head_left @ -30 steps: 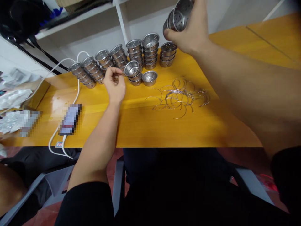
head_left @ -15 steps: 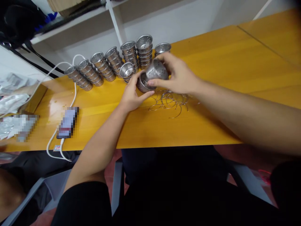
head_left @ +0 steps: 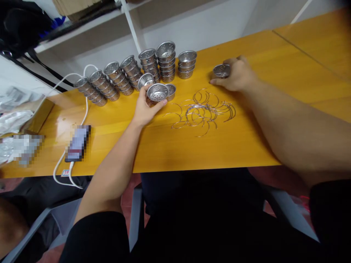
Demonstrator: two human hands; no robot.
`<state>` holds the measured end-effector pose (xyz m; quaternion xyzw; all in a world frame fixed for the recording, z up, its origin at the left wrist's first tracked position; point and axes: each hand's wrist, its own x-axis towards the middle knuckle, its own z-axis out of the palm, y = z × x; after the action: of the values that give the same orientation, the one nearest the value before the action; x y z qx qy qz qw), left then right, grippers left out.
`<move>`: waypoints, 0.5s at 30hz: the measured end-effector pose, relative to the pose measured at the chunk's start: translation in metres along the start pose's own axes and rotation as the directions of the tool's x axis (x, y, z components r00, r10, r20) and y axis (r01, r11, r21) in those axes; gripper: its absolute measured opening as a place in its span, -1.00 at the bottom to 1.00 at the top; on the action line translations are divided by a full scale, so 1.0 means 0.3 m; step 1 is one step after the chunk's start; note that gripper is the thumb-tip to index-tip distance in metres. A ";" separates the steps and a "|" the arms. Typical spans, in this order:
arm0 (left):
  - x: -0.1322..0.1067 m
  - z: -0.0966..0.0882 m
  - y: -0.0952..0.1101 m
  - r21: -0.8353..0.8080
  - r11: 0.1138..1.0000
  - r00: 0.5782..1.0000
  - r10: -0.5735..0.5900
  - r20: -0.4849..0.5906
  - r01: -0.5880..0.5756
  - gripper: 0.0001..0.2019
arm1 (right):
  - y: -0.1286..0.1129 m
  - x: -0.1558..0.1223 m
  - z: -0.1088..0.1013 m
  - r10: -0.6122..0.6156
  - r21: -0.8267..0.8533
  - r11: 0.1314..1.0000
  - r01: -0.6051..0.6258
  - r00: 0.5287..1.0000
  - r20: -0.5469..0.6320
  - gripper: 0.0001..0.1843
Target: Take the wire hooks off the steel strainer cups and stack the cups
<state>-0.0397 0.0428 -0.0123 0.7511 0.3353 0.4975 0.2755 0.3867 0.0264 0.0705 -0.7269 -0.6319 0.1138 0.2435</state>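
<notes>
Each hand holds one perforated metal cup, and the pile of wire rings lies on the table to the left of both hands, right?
Not quite. The head view shows the wire rings between the hands: the left hand holds a cup left of the pile, the right hand holds another cup right of it.

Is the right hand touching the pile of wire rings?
Apart. The head view shows the right hand wrapped around a perforated cup, with bare table between it and the wire rings.

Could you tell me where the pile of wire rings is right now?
The wire rings lie loose on the yellow table, between the left hand and right hand.
</notes>
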 end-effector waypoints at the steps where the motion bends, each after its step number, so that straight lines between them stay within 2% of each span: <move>1: 0.001 -0.002 -0.001 -0.001 1.000 1.000 -0.002 -0.001 0.002 0.16 | -0.006 -0.003 0.001 0.003 0.000 1.000 -0.003 1.000 0.005 -0.14; 3: 0.002 -0.005 0.000 -0.013 1.000 1.000 -0.009 0.003 0.009 0.14 | -0.020 -0.014 -0.004 0.002 -0.002 1.000 -0.002 1.000 0.011 -0.11; 5: 0.003 -0.006 -0.004 -0.032 0.999 1.000 -0.015 0.016 0.015 0.15 | -0.041 -0.035 -0.026 -0.003 -0.012 1.000 0.003 1.000 0.000 0.05; 7: 0.003 -0.006 -0.015 -0.046 0.999 0.999 -0.018 0.033 0.020 0.16 | -0.077 -0.069 -0.068 -0.061 -0.018 0.998 0.060 0.996 -0.067 0.08; 8: 0.003 -0.006 -0.023 -0.050 0.999 0.999 -0.019 0.043 0.021 0.16 | -0.101 -0.089 -0.093 -0.114 -0.021 0.993 0.112 0.987 -0.110 -0.02; 10: 0.003 -0.007 -0.039 -0.048 0.999 0.998 -0.018 0.066 0.021 0.15 | -0.152 -0.130 -0.140 -0.210 -0.027 0.978 0.208 0.965 -0.160 -0.39; 12: 0.002 -0.011 -0.054 -0.034 0.999 0.996 -0.017 0.088 0.021 0.13 | -0.193 -0.162 -0.165 -0.282 -0.070 0.958 0.278 0.958 -0.049 -0.62; 13: 0.002 -0.013 -0.060 -0.026 0.999 0.995 -0.018 0.096 0.021 0.13 | -0.203 -0.172 -0.164 -0.314 -0.120 0.940 0.319 0.948 0.054 -0.68; 15: 0.001 -0.017 -0.066 -0.013 1.000 0.994 -0.024 0.106 0.025 0.14 | -0.201 -0.179 -0.136 -0.336 -0.234 0.883 0.408 0.895 0.294 -0.59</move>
<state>-0.0489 0.0559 -0.0252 0.7702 0.3260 0.4560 0.3042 0.3444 -0.0295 0.1278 -0.5990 -0.7953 0.0597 0.0722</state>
